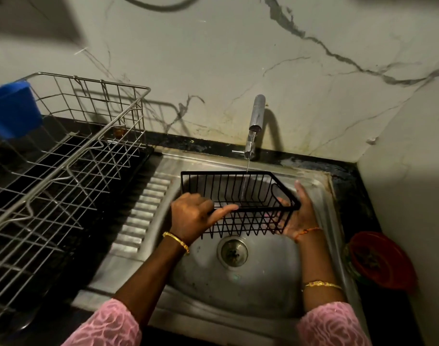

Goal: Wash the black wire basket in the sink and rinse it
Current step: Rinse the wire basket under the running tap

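Under the tap (257, 116), left hand (191, 216) and right hand (302, 217) hold basket (250, 210).

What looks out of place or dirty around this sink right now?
Nothing is spilled or broken. The wall behind the tap carries yellowish stains, and the sink rim's far right corner shows brown crust. The black wire basket sits askew only because the left hand and right hand hold it under the stream.

I count one black wire basket (250, 209), one steel sink (238, 318), one chrome tap (256, 116), one silver wire dish rack (128, 85)
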